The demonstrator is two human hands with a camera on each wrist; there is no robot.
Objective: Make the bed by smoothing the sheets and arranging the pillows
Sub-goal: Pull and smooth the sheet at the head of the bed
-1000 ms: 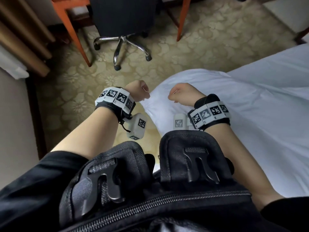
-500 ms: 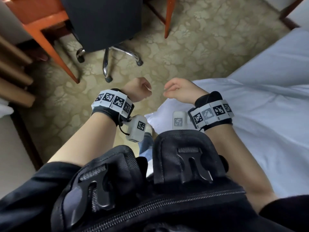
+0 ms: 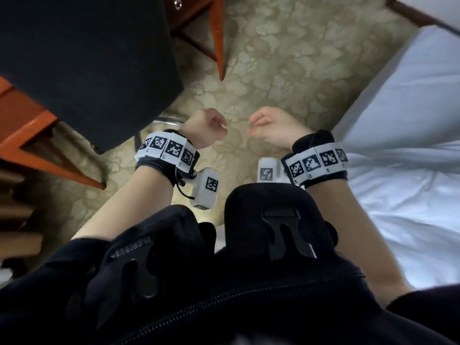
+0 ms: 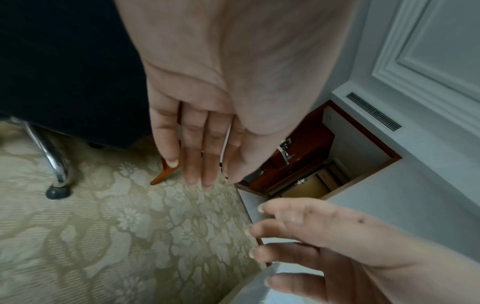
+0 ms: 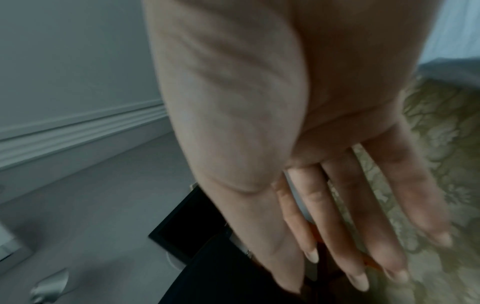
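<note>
The bed lies at the right of the head view, its white sheet (image 3: 398, 195) rumpled with creases near me. A corner of the sheet (image 4: 259, 288) shows at the bottom of the left wrist view. My left hand (image 3: 209, 125) and right hand (image 3: 271, 128) hang side by side over the carpet, left of the bed edge, touching nothing. The wrist views show the left hand (image 4: 197, 144) and the right hand (image 5: 337, 205) with fingers nearly straight and relaxed, both empty. The right hand (image 4: 324, 246) also appears in the left wrist view with its fingers spread. No pillow is plainly in view.
A black office chair (image 3: 87, 58) on chrome legs (image 4: 52, 154) stands close at the front left, under an orange-red wooden desk with its leg (image 3: 219, 46) ahead. Patterned beige carpet (image 3: 286, 70) runs between desk and bed. A black strapped bag (image 3: 249, 270) on my chest hides the near floor.
A second ago both hands gripped a white bedding corner. They have let go and moved left off the bed over the carpet, and the view has swung toward the chair.
</note>
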